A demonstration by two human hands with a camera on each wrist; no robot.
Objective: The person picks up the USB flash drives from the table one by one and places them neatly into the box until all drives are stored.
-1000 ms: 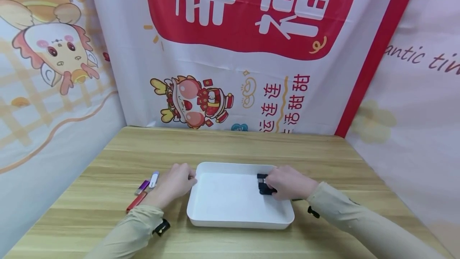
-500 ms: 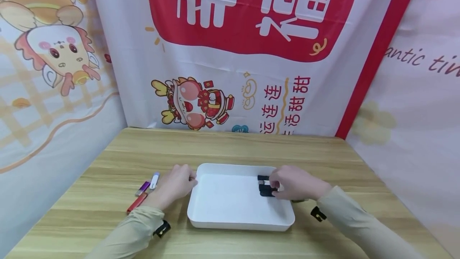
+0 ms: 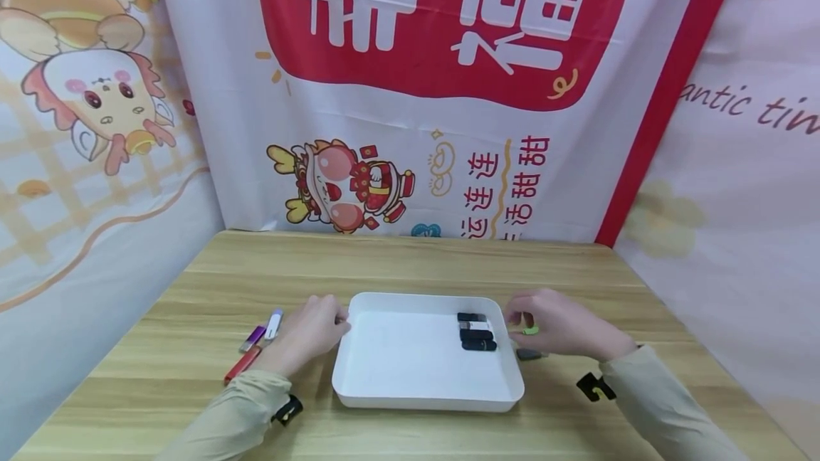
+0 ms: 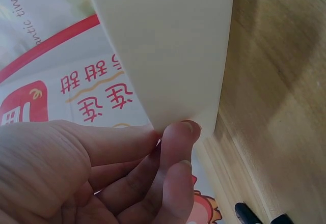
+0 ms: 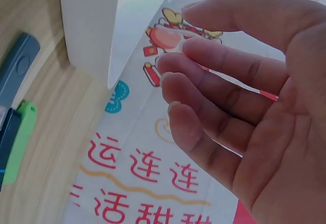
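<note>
A white tray [image 3: 397, 358] sits on the wooden table, with my left hand [image 3: 314, 329] at its left rim. In the left wrist view, the thumb and forefinger of my left hand [image 4: 127, 173] pinch the corner of the tray wall [image 4: 168, 46]. Inside the tray's right side, several mostly black USB flash drives [image 3: 478, 345] lie in a row. Just right of the tray is my right hand [image 3: 564, 326]; the right wrist view shows its fingers [image 5: 204, 89] loosely bent around nothing. Beneath it lie a green USB flash drive [image 5: 21, 142] and a dark grey one [image 5: 20, 63].
Left of the tray, a white USB flash drive [image 3: 273, 324], a purple one [image 3: 254, 336] and a red one [image 3: 242, 364] lie beside my left wrist. A printed cloth [image 3: 359, 112] hangs behind the table's far edge, with more cloth on both sides.
My right hand has left the flash drives in the tray and moved right, over the tray's right rim. The row of drives now shows whole. My left hand stays at the left rim.
</note>
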